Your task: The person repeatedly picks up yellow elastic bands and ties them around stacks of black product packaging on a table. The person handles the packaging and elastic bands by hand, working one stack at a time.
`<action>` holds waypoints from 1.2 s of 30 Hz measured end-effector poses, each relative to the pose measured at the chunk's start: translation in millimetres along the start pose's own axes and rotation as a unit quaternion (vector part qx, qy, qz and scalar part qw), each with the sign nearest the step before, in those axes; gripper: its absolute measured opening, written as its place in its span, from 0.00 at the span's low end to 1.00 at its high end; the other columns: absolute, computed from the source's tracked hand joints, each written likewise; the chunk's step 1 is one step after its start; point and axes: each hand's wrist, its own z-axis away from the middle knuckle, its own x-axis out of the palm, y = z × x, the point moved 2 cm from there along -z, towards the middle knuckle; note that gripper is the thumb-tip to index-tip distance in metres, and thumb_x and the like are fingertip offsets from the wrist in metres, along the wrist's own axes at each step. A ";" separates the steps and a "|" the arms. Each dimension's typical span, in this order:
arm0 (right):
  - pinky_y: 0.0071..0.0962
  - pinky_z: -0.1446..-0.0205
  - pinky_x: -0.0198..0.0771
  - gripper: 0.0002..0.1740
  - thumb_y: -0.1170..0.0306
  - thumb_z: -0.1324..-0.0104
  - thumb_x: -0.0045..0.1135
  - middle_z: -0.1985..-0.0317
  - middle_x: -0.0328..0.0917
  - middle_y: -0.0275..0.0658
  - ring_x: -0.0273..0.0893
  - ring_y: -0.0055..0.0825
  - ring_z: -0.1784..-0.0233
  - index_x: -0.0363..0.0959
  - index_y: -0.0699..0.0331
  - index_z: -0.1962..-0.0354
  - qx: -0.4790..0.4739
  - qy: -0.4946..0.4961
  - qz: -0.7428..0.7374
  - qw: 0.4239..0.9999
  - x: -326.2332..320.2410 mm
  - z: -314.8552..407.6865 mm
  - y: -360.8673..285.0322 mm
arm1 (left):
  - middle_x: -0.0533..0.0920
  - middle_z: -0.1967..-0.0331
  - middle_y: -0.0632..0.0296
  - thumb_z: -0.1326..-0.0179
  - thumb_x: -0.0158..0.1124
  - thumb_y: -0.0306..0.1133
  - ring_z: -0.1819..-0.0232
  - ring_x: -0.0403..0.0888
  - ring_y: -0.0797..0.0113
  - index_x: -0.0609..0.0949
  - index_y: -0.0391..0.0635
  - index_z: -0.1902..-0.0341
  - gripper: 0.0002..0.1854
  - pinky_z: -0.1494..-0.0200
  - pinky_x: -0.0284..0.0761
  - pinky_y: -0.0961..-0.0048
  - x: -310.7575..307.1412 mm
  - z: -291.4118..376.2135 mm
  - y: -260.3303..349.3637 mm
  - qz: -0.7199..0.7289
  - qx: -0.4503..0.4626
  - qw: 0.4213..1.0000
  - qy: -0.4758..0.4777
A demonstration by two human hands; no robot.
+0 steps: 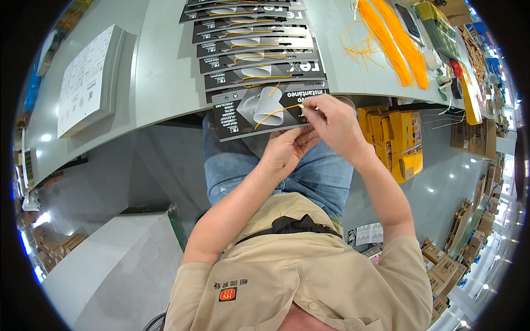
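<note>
A black-and-grey printed card [244, 120] lies over the table's near edge, above my lap. My left hand [285, 151] grips its near edge from below, fingers partly hidden under the card. Above the card's right end, my right hand [337, 124] pinches the end of a yellow cord [278, 111] between thumb and fingertips. The cord's other part trails across the card's printed face. Beyond it, a row of overlapping printed cards [232, 77] runs away from me, several with yellow cords lying across them.
Two hanks of orange-yellow cord [387, 43] lie on the grey table [161, 62] at right, near a phone [408, 20] and a white roll [432, 60]. A paper stack [91, 82] sits at left. Tied yellow card bundles [393, 142] are below the table's right edge.
</note>
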 end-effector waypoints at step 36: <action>0.28 0.60 0.74 0.06 0.77 0.35 0.67 0.67 0.77 0.39 0.77 0.30 0.66 0.78 0.70 0.63 0.140 0.046 -0.154 0.977 41.9 68.1 -12.8 | 0.83 0.71 0.65 0.27 0.62 0.35 0.69 0.77 0.79 0.84 0.35 0.58 0.13 0.61 0.77 0.78 -15.0 46.1 27.2 -0.366 0.145 0.916 0.078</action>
